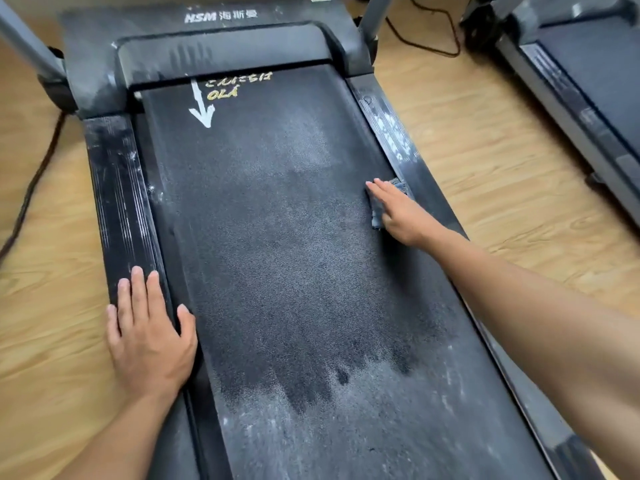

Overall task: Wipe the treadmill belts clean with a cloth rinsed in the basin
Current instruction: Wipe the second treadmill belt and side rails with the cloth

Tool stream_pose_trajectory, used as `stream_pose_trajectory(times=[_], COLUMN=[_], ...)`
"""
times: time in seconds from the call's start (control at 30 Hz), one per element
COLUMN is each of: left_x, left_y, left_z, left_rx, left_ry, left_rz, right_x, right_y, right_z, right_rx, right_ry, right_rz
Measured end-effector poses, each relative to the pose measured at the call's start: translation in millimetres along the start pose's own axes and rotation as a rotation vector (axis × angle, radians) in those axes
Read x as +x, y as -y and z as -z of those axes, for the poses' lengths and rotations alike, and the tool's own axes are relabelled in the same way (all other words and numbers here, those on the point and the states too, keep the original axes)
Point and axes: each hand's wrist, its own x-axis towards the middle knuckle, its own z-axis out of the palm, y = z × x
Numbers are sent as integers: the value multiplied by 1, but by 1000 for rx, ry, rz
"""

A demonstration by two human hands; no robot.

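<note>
We are leaning over the treadmill belt [284,237], pressing our right hand [403,216] flat on a dark grey cloth [376,218] at the belt's right edge, just beside the right side rail [391,133]. The fingers are lying straight and close together on top of the cloth, not curling round it, and a corner of cloth is showing past the fingertips. Our left hand [149,337] is resting palm down on the left side rail [117,202], fingers spread wide and holding nothing, with the thumb reaching onto the belt's edge. The middle of the belt is looking darker, while pale dust is covering its near end and its far part by the white arrow [202,105]. A second treadmill [588,81] is standing to the right on the wooden floor [485,150], and a black cable [31,188] is trailing along the left.
</note>
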Motion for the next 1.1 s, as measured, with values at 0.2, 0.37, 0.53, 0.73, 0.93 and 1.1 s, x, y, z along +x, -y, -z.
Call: stream_pose_trajectory(times=[0.2, 0.37, 0.53, 0.73, 0.93, 1.1], left_x=[1, 0, 2, 1, 2, 2], left_y=[1, 2, 5, 8, 10, 9], left_z=[0, -4, -7, -10, -8, -6], left_rx=[-53, -36, -30, -33, -32, -11], left_ry=[-23, -45, -65, -63, -37, -6], left_rz=[-2, -2, -3, -2, -6, -15], right_x=[3, 18, 41, 54, 36, 62], right_y=[-26, -4, 16, 29, 44, 49], right_z=[24, 61, 101, 61, -2, -11], right_rx=[-178, 75, 223, 61, -260, -246], right_ry=[-181, -224, -569, -388, -226, -418], right_rz=[-95, -99, 29, 13, 14, 187])
